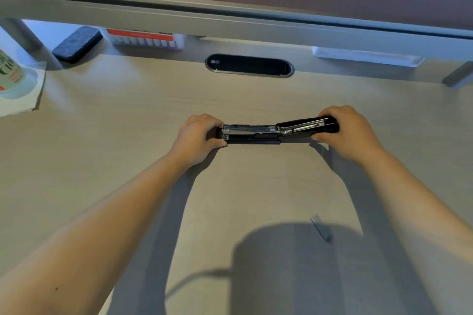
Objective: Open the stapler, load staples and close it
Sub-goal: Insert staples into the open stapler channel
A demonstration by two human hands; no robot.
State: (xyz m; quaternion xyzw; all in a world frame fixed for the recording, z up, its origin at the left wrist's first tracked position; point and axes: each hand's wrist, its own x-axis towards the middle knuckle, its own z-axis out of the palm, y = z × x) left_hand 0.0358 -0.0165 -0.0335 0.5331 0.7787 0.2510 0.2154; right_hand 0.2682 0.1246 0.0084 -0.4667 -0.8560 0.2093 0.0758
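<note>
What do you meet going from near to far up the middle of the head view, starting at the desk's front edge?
Strip of staples → opened stapler, gripped by the left hand and right hand → oval cable grommet → grey rail at the back of the desk.

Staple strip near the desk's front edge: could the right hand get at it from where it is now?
Probably yes. The staple strip lies alone on bare desk, nothing between; but the right hand must first release the stapler.

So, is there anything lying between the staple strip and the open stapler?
Nothing visible. The staple strip lies alone near the person; bare desk separates it from the open stapler, held by the left hand and right hand.
</note>
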